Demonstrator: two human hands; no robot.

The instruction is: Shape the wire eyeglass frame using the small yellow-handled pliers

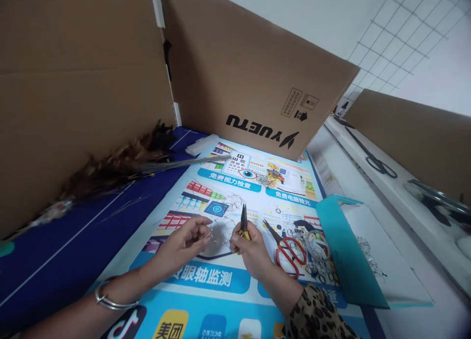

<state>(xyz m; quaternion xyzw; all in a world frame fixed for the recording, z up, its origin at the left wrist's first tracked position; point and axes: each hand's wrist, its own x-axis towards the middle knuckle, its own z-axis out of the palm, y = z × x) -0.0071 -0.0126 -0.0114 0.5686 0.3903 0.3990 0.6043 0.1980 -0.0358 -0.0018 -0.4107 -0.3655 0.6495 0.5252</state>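
Note:
My right hand (250,248) grips a pair of pliers (244,223) with yellow handles, its dark pointed jaws tilted upward. To its left, my left hand (187,238) pinches a thin, wire-like piece (209,234) between thumb and fingertips; its exact kind is too small to make out. A loose tangle of fine wire (234,204) lies on the printed sheet just beyond both hands. Right of the pliers rest scissors (289,250) with red handles, beside a coil of wire (318,245) and several small dark rings (322,273).
A teal box (348,250) stands open at the right with wire pieces inside. Cardboard panels (250,74) wall off the back and left. Brown feathers (114,169) and long thin rods (184,162) lie at the left. Black scissors (379,165) rest on the far-right ledge.

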